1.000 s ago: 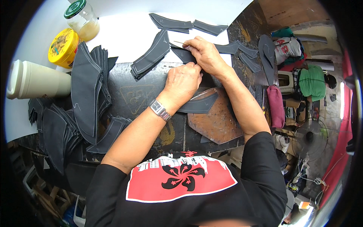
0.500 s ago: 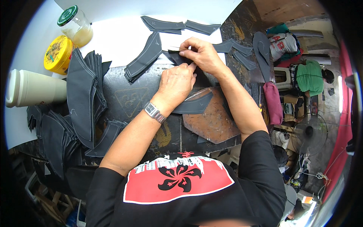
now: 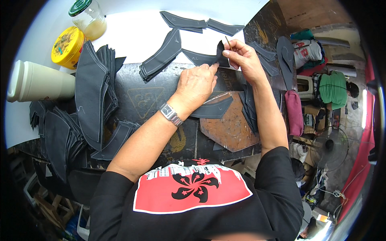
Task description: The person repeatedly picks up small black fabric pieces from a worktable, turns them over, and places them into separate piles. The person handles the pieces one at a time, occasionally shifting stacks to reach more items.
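A curved black leather-like piece [image 3: 220,53] stands bent upward between my hands above the far part of the table. My left hand [image 3: 196,83] has its fingers curled, with the fingertips gripping the lower end of this piece. My right hand [image 3: 244,57] is closed in a pinch around a thin brown stick [image 3: 228,42], its tip pointing up. The right fingers are close beside the piece; whether they also touch it I cannot tell. Behind the left fingertips a flat black piece with pale outlines [image 3: 196,57] lies on white paper [image 3: 134,40].
Stacked black pieces [image 3: 92,102] lie at left, beside a pale cup [image 3: 46,81], a yellow tub [image 3: 67,47] and a glass jar [image 3: 90,23]. Another stack [image 3: 161,54] lies beyond my left hand. A worn brown board [image 3: 227,126] sits nearer me, with a pink bundle [image 3: 294,112] at right.
My right hand has moved right, away from my left hand, and the stick now shows in its fingers. The black piece now bends upward. The whole view has shifted slightly.
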Demonstrator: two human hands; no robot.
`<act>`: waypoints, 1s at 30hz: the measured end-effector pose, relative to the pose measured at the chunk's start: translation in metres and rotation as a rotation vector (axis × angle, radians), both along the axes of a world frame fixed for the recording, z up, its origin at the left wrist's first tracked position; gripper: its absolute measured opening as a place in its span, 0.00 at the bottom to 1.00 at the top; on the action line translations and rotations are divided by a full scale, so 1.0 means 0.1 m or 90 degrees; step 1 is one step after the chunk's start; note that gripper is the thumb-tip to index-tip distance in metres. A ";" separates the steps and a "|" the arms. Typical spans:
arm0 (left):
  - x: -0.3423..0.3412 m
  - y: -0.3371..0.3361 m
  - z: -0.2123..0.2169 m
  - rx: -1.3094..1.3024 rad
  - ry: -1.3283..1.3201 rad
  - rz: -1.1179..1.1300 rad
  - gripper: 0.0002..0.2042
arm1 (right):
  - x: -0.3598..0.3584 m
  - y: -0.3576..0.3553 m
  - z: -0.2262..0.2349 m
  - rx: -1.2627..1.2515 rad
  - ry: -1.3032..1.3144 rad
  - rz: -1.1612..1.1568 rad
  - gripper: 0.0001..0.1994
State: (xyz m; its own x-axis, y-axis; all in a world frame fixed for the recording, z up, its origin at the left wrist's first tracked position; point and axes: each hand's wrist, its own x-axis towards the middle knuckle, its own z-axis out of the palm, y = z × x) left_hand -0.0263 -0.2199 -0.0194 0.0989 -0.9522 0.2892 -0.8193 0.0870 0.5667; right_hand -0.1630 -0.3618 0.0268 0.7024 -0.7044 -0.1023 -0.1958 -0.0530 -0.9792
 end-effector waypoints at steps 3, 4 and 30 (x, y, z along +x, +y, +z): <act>0.00 0.00 0.01 0.004 0.000 0.003 0.17 | 0.14 0.01 -0.01 -0.016 0.019 0.025 0.06; 0.00 0.00 0.01 0.008 0.001 0.004 0.18 | 0.19 0.02 -0.02 -0.028 0.030 0.039 0.06; 0.00 -0.02 0.03 0.005 -0.024 0.011 0.14 | 0.21 0.09 -0.13 -0.414 0.244 0.078 0.13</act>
